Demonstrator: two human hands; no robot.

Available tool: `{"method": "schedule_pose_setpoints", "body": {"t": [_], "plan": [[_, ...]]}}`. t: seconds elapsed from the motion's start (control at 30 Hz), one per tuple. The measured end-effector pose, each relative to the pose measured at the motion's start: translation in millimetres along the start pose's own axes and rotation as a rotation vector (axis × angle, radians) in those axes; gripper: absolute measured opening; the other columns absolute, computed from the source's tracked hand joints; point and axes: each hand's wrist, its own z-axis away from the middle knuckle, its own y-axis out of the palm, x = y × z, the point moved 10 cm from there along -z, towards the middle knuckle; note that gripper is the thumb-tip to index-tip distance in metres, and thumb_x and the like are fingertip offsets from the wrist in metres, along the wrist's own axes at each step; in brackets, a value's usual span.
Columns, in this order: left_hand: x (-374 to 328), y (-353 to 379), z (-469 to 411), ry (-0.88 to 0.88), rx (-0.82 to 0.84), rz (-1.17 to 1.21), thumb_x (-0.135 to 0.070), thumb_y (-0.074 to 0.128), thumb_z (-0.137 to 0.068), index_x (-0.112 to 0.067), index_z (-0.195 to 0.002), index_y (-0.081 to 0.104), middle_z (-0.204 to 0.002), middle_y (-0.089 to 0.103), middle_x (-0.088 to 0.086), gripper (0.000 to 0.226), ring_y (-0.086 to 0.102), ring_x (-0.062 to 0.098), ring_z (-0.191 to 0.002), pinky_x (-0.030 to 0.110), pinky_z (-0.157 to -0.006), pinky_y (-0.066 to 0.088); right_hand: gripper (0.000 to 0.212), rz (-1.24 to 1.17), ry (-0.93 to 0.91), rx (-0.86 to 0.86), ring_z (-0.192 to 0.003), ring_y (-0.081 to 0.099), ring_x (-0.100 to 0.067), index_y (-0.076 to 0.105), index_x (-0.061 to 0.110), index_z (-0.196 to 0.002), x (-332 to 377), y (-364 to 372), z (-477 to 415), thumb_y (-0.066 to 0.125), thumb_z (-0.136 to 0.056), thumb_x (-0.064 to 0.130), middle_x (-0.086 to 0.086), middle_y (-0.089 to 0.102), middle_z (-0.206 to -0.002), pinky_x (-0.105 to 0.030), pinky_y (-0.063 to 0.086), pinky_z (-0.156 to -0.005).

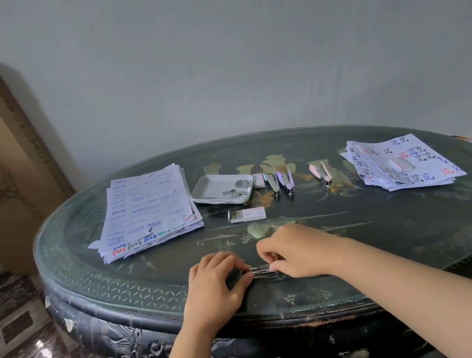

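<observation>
Both my hands are down at the near edge of the round table (419, 244), and the metal stapler (261, 270) sits between them, low over the glass top. My left hand (216, 281) grips its left end, fingers curled round it. My right hand (293, 252) pinches its other end with thumb and fingertips. Further back lies an open staple box (247, 215), and beyond it a white tray (208, 182) with loose staple strips. Beside the tray are a blue stapler (271, 183) and a purple stapler (286, 180), with a pink stapler (322, 172) apart on the right. There's a stamped paper stack (148, 209) to the left.
</observation>
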Motion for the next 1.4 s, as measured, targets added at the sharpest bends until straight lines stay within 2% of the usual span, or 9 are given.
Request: {"method": "schedule_pose_setpoints", "body": {"t": [0.2,0.33,0.5,0.73,0.93,1.03,1.13,1.23,1.4], "plan": [[-1,-2,1,-0.015,-0.015,-0.006,-0.055,0.054,-0.081,-0.039,-0.087,0.058,-0.099,0.059,-0.029,0.017,0.048,-0.001,-0.108,0.028,-0.092,0.032,0.011,-0.467,0.266,-0.268,-0.078,0.062,-0.008,0.057,0.026,-0.089,-37,-2,13,0.067,-0.086,0.022,0.009,0.065,-0.084,-0.023,0.050,-0.072],[-1,-6,-1,-0.078,-0.050,0.000,-0.043,0.063,-0.085,-0.039,-0.089,0.060,-0.097,0.058,-0.026,0.006,0.052,0.002,-0.104,0.027,-0.091,0.033,0.005,-0.641,0.435,-0.442,-0.070,0.067,-0.010,0.064,0.023,-0.085,-60,0,24,0.069,-0.085,0.021,0.001,0.071,-0.073,-0.031,0.057,-0.073],[3,-3,-5,-0.115,-0.020,0.009,-0.044,0.060,-0.087,-0.039,-0.093,0.062,-0.099,0.054,-0.025,0.008,0.050,0.003,-0.104,0.028,-0.093,0.032,0.005,-0.892,0.538,-0.506,-0.068,0.072,-0.011,0.066,0.012,-0.088,-78,-3,24,0.069,-0.085,0.015,-0.002,0.075,-0.074,-0.034,0.059,-0.078],[9,-17,-37,-0.097,-0.023,-0.052,-0.043,0.053,-0.091,-0.033,-0.102,0.066,-0.107,0.062,-0.016,0.020,0.055,0.011,-0.105,0.033,-0.093,0.039,0.010,-0.965,0.535,-0.471,-0.072,0.073,-0.018,0.072,0.016,-0.089,-94,-15,3,0.069,-0.085,0.007,-0.007,0.075,-0.081,-0.029,0.060,-0.073],[63,-20,-94,-0.253,-0.043,-0.255,-0.040,0.039,-0.097,-0.027,-0.145,0.036,-0.152,0.034,-0.007,0.050,0.023,0.016,-0.144,0.040,-0.118,0.013,0.013,-0.765,0.523,-0.431,-0.065,0.072,-0.011,0.071,0.015,-0.097,-112,-31,-41,0.067,-0.086,0.009,-0.003,0.074,-0.078,-0.027,0.060,-0.071],[85,-4,-108,-0.314,0.039,-0.288,-0.044,0.030,-0.099,-0.029,-0.150,0.020,-0.160,0.015,-0.006,0.055,0.007,0.016,-0.148,0.043,-0.120,0.001,0.009,-0.594,0.480,-0.454,-0.060,0.065,-0.004,0.073,0.017,-0.093,-118,-41,-73,0.067,-0.088,0.020,0.006,0.072,-0.077,-0.020,0.055,-0.071],[96,6,-110,-0.347,0.067,-0.276,-0.047,0.026,-0.098,-0.029,-0.149,0.024,-0.160,0.013,-0.006,0.054,0.005,0.015,-0.148,0.041,-0.120,0.000,0.012,-0.446,0.433,-0.425,-0.074,0.062,-0.004,0.075,0.019,-0.091,-124,-40,-109,0.067,-0.087,0.026,0.007,0.071,-0.082,-0.003,0.037,-0.070],[97,7,-108,-0.340,0.052,-0.294,-0.048,0.024,-0.099,-0.030,-0.149,0.025,-0.160,0.013,-0.007,0.053,0.004,0.013,-0.148,0.039,-0.119,-0.002,0.006,-0.360,0.442,-0.423,-0.081,0.058,-0.014,0.074,0.031,-0.084,-136,-33,-139,0.068,-0.083,0.034,0.003,0.064,-0.076,-0.024,0.045,-0.071],[96,5,-108,-0.338,0.030,-0.310,-0.049,0.021,-0.098,-0.031,-0.148,0.026,-0.159,0.015,-0.007,0.053,0.007,0.014,-0.147,0.040,-0.119,-0.002,0.024,-0.281,0.452,-0.350,-0.092,0.045,-0.026,0.058,0.049,-0.059,-141,-19,-168,0.068,-0.080,0.043,0.011,0.035,-0.068,-0.033,0.041,-0.079]]}}
